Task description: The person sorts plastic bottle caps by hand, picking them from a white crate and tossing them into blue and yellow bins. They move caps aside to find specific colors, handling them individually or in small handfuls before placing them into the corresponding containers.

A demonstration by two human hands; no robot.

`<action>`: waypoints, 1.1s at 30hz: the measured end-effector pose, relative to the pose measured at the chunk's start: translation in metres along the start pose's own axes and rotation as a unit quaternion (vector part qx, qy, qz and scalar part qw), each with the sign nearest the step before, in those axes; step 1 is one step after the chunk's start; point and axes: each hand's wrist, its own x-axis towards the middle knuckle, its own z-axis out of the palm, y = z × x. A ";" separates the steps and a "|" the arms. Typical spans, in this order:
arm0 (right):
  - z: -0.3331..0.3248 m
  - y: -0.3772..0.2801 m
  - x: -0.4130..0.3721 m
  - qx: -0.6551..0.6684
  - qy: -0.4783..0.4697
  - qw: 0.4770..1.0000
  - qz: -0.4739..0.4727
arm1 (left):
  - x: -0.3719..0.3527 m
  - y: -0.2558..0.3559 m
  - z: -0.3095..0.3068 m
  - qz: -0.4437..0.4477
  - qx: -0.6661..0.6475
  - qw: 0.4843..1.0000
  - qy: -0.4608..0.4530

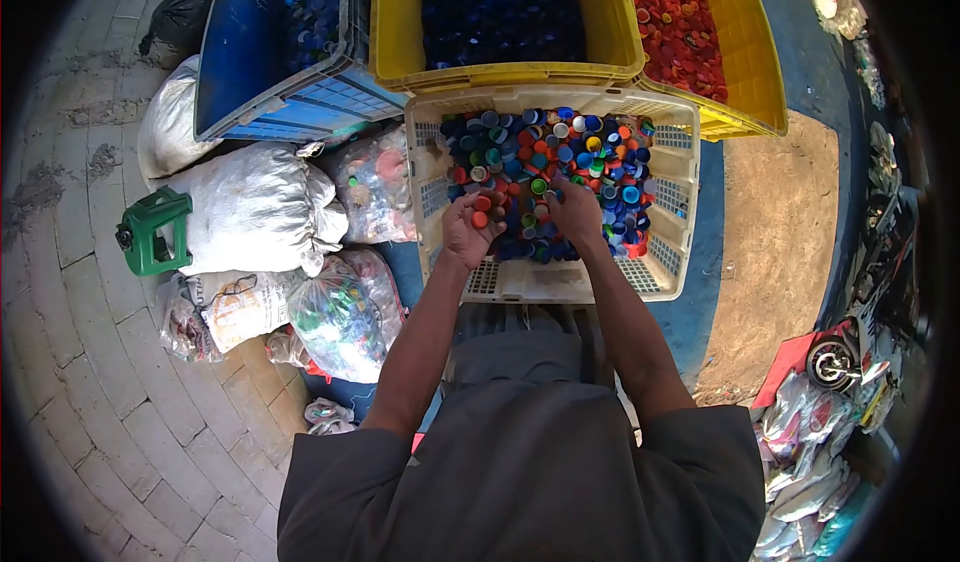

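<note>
In the head view, the left hand (472, 230) cupped several round red plastic caps (482, 210) — its grip loosely curled around them — over the white perforated plastic crate (560, 284) at upper centre. The right hand (576, 212) reached among the crate's mixed, multicoloured plastic caps (600, 172); whether its grip was wide or narrow could not be told — the fingertips were obscured.

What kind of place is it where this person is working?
Probably a plastic recycling or sorting yard: mixed caps lie in the pale crate, one yellow bin holds red ones, and stuffed bags lie nearby.
</note>
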 end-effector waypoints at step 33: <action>-0.026 -0.022 -0.022 0.388 -0.067 0.918 0.049 | 0.012 -0.027 0.032 -0.052 0.005 0.998 -0.035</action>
